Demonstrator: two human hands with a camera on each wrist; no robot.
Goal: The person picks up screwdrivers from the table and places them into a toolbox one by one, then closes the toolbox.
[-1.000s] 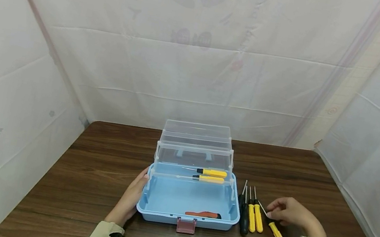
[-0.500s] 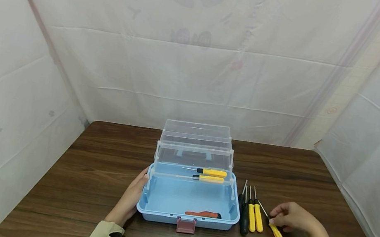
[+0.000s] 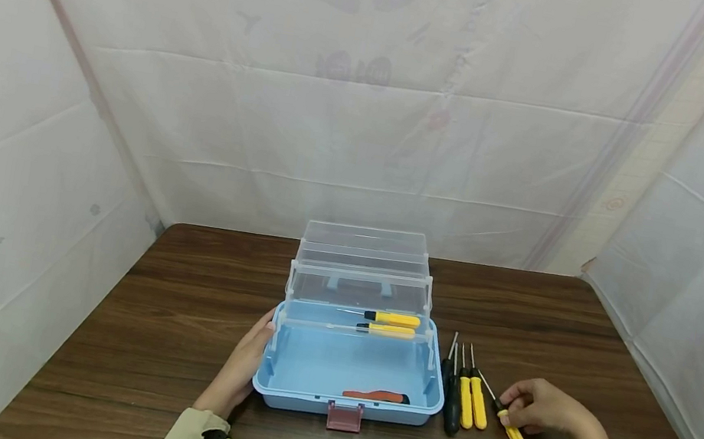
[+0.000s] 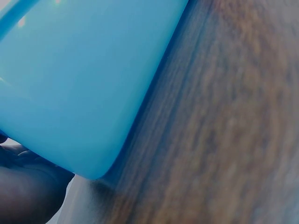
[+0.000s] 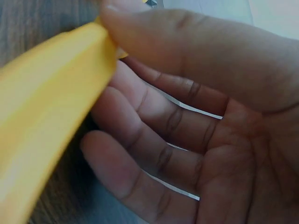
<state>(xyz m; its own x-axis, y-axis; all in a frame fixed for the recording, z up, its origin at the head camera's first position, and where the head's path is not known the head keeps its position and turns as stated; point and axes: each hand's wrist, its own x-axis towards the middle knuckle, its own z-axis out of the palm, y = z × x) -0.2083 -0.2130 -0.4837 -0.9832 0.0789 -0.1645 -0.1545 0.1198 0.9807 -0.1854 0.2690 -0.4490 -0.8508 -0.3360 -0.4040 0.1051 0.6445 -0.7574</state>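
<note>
Centrally, an open light-blue plastic toolbox [image 3: 349, 370] with clear fold-out trays stands on the dark wooden worktop [image 3: 168, 313]. Left hand [image 3: 239, 368]: flat against the toolbox's left wall, fingers straight. Right hand [image 3: 543, 411]: narrow grip pinching a yellow-handled screwdriver [image 3: 515, 435] just right of three further screwdrivers [image 3: 465, 398] lying side by side beside the box.

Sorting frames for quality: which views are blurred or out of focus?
Head view: sharp, evenly lit, slight wide-angle bending at edges. Left wrist: blurred, toolbox and table soft. Right wrist: too close, screwdriver a yellow blur, right hand clearer.
</note>
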